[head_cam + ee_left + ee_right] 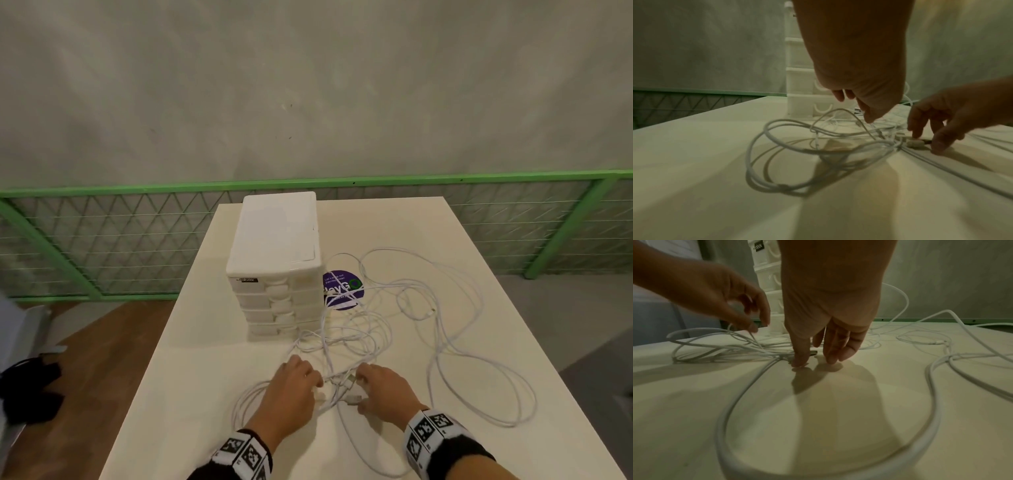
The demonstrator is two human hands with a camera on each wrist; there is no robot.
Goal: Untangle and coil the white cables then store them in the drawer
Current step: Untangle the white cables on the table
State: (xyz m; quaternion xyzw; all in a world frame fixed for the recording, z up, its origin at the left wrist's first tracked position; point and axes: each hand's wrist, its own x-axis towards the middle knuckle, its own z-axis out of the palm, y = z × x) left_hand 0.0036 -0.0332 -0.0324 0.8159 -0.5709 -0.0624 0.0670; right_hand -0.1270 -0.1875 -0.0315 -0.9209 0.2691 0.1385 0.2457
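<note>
Several tangled white cables (pixel 442 363) sprawl over the white table (pixel 191 394), their knot lying between my hands. My left hand (pixel 317 385) hovers over the knot's left side and pinches a thin cable strand (pixel 753 337) that rises to its fingertips (pixel 756 324). My right hand (pixel 359 390) points straight down, thumb (pixel 799 360) and fingers straddling a USB plug (pixel 915 143) that lies on the table, without gripping it. The white drawer unit (pixel 274 240) stands behind the knot with all drawers closed.
A purple round sticker (pixel 342 289) lies on the table right of the drawer unit, under cable loops. Big loops spread to the right (pixel 496 394) and toward the near edge. A green mesh fence (pixel 102 240) runs behind the table; a black object (pixel 27 394) lies on the floor at left.
</note>
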